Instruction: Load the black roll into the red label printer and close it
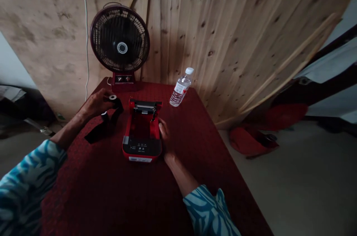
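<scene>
At the left of the table, my left hand [99, 103] is closed on a roll of black ribbon [116, 105] with a white core end. Loose black ribbon [96, 132] trails from it over the tablecloth, and a second small white core end [104, 115] shows below my fingers. A red and black label printer [142, 146] stands in front of me with its top open, the red inside bay exposed. My right hand [166, 137] grips the printer's right side, thumb near the upper rim; its other fingers are partly hidden.
Behind the printer, a dark red fan [119, 39] stands at the table's far left corner. A clear water bottle [180, 89] with a white cap is right of it. The table [134, 199] has a dark red cloth. A red bag-like thing [248, 141] lies on the floor at right.
</scene>
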Demonstrator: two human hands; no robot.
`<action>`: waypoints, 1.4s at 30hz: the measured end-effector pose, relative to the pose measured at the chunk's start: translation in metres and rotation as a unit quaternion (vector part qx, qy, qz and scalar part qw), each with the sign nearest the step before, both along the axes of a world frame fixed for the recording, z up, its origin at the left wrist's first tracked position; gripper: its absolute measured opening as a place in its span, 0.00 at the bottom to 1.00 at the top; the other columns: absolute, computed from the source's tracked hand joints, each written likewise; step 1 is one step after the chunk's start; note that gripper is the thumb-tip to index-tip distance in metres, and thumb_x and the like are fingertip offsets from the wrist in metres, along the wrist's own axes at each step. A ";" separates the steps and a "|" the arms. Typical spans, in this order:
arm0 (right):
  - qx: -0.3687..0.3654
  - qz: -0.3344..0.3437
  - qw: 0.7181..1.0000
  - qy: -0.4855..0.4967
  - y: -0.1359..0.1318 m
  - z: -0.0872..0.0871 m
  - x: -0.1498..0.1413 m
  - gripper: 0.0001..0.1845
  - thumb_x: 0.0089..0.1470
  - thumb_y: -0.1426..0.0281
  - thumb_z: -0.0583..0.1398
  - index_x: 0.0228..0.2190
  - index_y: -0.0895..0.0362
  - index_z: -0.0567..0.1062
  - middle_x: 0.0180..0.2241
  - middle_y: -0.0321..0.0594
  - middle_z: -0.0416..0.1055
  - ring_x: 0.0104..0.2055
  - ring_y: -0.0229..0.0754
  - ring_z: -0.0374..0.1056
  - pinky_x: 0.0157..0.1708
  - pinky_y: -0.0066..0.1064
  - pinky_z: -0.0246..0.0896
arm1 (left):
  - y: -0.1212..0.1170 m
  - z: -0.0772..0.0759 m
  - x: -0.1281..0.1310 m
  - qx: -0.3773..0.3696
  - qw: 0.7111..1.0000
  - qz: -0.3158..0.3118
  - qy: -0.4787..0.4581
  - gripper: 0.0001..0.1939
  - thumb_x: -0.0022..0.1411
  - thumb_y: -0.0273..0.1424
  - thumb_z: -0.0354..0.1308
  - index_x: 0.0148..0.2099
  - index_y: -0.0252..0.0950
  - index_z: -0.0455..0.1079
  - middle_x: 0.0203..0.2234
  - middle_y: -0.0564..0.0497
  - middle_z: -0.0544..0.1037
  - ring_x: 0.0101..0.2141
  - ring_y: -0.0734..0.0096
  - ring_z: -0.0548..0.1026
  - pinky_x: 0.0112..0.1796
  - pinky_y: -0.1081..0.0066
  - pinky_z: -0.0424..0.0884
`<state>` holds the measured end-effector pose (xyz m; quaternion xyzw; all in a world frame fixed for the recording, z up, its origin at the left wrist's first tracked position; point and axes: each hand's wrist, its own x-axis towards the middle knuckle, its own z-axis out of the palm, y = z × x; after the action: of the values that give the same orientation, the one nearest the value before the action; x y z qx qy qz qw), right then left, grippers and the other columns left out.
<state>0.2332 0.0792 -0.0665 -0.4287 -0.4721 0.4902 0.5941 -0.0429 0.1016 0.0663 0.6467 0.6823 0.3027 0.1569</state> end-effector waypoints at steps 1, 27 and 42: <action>0.003 -0.001 1.000 -0.001 0.000 0.000 0.000 0.20 0.53 0.54 0.58 0.43 0.52 0.77 0.48 0.40 0.77 0.53 0.47 0.69 0.55 0.41 0.61 | 0.006 -0.009 0.001 -0.005 1.000 0.004 0.008 0.18 0.48 0.33 0.60 0.43 0.37 0.69 0.38 0.47 0.80 0.38 0.59 0.79 0.37 0.68 0.72; -0.007 0.004 1.000 -0.003 0.002 -0.007 0.001 0.21 0.54 0.55 0.57 0.45 0.52 0.76 0.49 0.39 0.76 0.53 0.46 0.69 0.53 0.39 0.61 | -0.029 -0.083 -0.064 -0.061 0.996 -0.037 -0.062 0.31 0.48 0.54 0.60 0.45 0.34 0.74 0.39 0.47 0.82 0.42 0.49 0.78 0.42 0.59 0.75; -0.014 0.000 0.999 0.031 0.002 -0.005 -0.004 0.20 0.53 0.55 0.58 0.43 0.52 0.76 0.47 0.38 0.77 0.51 0.46 0.69 0.51 0.38 0.62 | -0.083 0.009 0.015 -0.018 0.969 -0.191 -0.154 0.18 0.55 0.42 0.65 0.45 0.39 0.72 0.38 0.48 0.82 0.37 0.59 0.80 0.38 0.64 0.76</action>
<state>0.2288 0.0808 -0.0717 -0.4214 -0.4462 0.5103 0.6024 -0.0280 0.0188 0.0750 0.7075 0.5194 0.3504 0.3269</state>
